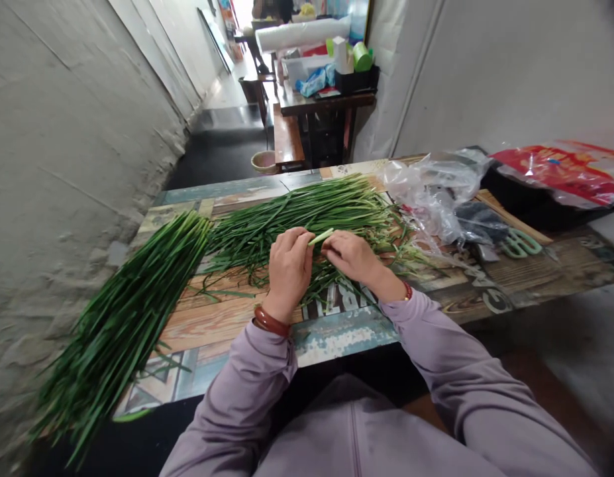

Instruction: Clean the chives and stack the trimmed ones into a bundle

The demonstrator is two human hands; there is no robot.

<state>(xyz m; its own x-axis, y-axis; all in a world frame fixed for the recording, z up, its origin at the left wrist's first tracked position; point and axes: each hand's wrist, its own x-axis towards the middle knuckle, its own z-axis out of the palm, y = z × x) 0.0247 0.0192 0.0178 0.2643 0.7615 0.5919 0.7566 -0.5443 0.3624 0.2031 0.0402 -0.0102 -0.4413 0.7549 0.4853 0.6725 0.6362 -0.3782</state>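
My left hand (290, 268) is closed around garlic chives, and their pale stem ends (321, 236) stick out between thumb and fingers toward the right. Close beside those ends is my right hand (354, 258), its thumb and fingertips pinched together; whatever is between them is too small to make out. Beneath and beyond both hands spreads a loose pile of garlic chives (307, 209), pale ends to the right. To the left lies a neater bundle of garlic chives (138, 311), its leaves hanging past the table's near-left edge. Pale trimmings (410, 255) are scattered right of my right hand.
The wood-patterned table (346, 334) carries crumpled clear plastic bags (436, 192), green-handled scissors (521, 244) and a red package (560, 169) at the right. Farther off are a bench (288, 136), a basket (264, 161) and another table (331, 103) with items on it. A wall (63, 146) runs along the left.
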